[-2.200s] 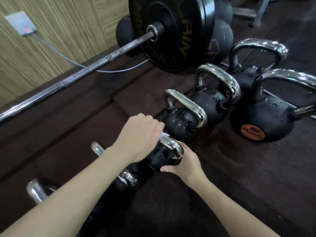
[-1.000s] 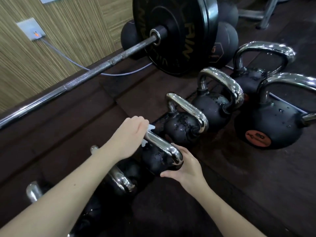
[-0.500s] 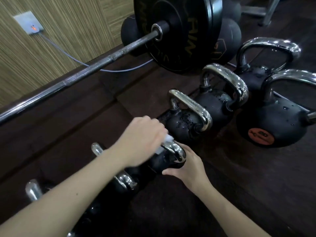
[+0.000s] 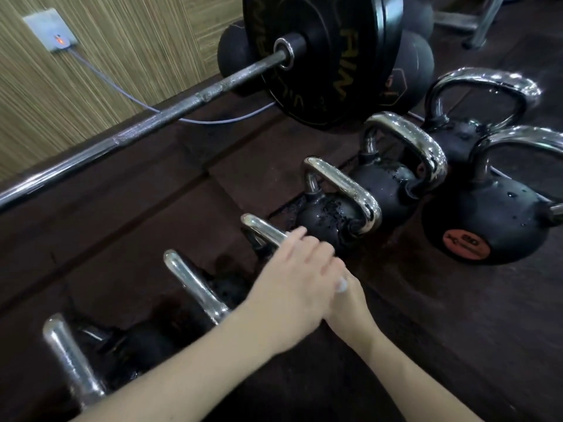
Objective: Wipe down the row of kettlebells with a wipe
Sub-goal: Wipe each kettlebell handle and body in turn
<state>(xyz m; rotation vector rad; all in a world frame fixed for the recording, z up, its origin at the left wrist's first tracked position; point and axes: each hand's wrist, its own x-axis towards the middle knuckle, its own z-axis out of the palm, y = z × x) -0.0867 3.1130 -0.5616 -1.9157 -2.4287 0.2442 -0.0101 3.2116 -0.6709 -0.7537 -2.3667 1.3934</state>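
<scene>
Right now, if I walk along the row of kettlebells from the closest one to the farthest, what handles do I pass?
Nearest handle → second handle → handle being wiped, under the left hand → wet kettlebell → bigger kettlebell → farthest kettlebell.

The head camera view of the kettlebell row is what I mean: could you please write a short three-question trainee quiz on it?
1. True or false: the black kettlebell with the round orange label stands inside the diagonal row of chrome-handled kettlebells.
2. Multiple choice: the left hand is over the handle of which black, chrome-handled kettlebell, counted from the near end of the row? A first; B second; C third; D fourth.
3. Fill in: the long steel barbell carries a black ____ plate with yellow lettering.

Key: 1 false, it stands beside the row; 2 C; 3 round weight.
</scene>
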